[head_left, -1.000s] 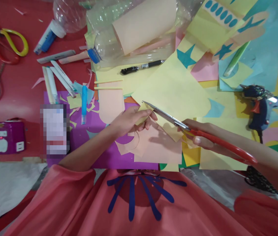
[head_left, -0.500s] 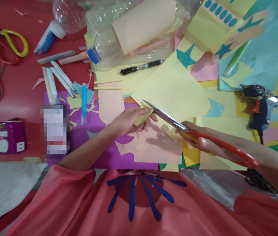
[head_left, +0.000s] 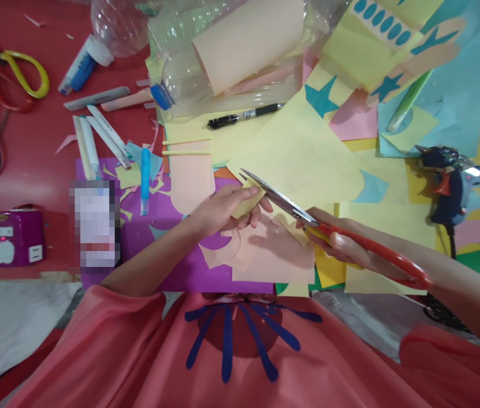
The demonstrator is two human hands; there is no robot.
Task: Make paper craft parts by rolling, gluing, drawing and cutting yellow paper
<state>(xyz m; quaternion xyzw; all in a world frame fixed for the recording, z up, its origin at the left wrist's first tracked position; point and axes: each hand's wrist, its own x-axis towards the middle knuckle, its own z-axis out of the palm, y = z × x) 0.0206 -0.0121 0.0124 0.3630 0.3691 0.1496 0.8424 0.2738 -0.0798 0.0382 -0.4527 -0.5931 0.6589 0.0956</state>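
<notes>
My left hand (head_left: 226, 208) pinches a small yellow paper piece (head_left: 247, 203) between thumb and fingers, above the purple sheet and pink paper (head_left: 282, 252). In my right hand (head_left: 342, 243) are large scissors (head_left: 376, 247) with red and yellow handles. Their blades point up and left, slightly parted at the tips, and cross the upper edge of the small yellow piece. Behind the blades lies a big pale yellow sheet (head_left: 303, 153).
Plastic bottles (head_left: 188, 79) and a rolled pink sheet (head_left: 252, 42) lie at the back. A glue gun (head_left: 452, 187) rests at right. On the left are a phone (head_left: 95, 226), a purple box (head_left: 16, 238), markers (head_left: 107, 133) and other scissors (head_left: 22, 73).
My right hand and the scissors have moved slightly left, and the blade tips reach further past the small yellow piece. My left hand has hardly moved.
</notes>
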